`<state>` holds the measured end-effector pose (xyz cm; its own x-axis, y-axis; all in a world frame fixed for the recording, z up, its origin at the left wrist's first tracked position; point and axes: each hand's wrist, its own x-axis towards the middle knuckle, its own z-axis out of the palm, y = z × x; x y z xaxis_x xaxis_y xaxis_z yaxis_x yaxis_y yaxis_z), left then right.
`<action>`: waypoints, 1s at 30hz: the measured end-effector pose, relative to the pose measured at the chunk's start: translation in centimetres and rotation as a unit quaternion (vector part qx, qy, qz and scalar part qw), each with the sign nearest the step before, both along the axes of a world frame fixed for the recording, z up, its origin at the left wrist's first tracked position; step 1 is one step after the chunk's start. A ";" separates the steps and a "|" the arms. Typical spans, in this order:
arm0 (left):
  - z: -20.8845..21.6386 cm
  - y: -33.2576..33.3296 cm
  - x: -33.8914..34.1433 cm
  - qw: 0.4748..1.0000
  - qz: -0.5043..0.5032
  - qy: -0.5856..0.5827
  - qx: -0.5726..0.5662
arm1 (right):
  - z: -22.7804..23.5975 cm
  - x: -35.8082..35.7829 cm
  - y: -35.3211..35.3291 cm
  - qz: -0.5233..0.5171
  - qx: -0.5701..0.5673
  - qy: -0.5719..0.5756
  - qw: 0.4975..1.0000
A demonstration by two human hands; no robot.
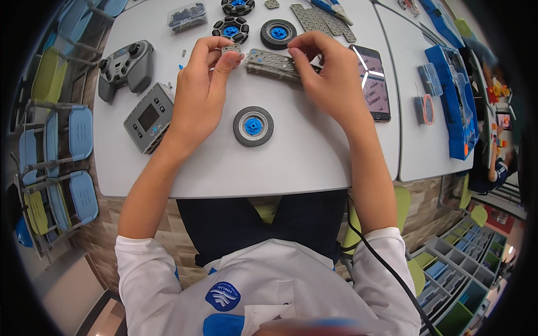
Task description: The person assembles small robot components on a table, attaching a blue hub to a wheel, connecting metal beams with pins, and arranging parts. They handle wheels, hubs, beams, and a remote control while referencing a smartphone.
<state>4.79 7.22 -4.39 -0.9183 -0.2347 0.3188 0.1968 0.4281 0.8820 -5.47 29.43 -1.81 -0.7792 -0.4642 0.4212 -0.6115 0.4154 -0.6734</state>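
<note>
Between the thumb and fingers of my left hand (204,84) is a small grey perforated plate (231,49). My right hand (328,75) pinches the right end of a longer grey perforated beam assembly (272,63), which has a few blue pins in it. The two pieces are close together but apart, above the white table. Nearer to me lies a grey-rimmed wheel (253,126) with a blue hub. Just beyond my hands are another blue-hubbed wheel (278,34) and a black roller wheel (231,29).
To the left are a grey game controller (126,68) and a grey control brick (149,117) with a screen. A phone (371,83) lies right of my right hand. Grey perforated plates (316,22) and a clear box of small parts (187,18) sit at the back. A blue case (453,103) stands farther right.
</note>
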 end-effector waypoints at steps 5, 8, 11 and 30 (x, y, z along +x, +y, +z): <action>-0.4 0.1 0.1 0.999 -0.014 -0.002 0.045 | 0.4 -0.3 -0.4 0.052 -0.040 0.025 0.998; -0.5 0.4 0.2 0.998 -0.044 -0.009 0.043 | 0.4 -0.4 -1.3 0.061 -0.034 0.030 0.997; -0.4 0.7 0.3 0.995 -0.061 -0.049 0.065 | 0.2 -0.3 -2.3 0.045 -0.020 0.008 0.999; -0.3 1.4 0.6 0.999 -0.043 -0.007 0.032 | -0.5 -0.4 -2.1 0.042 -0.009 -0.030 0.999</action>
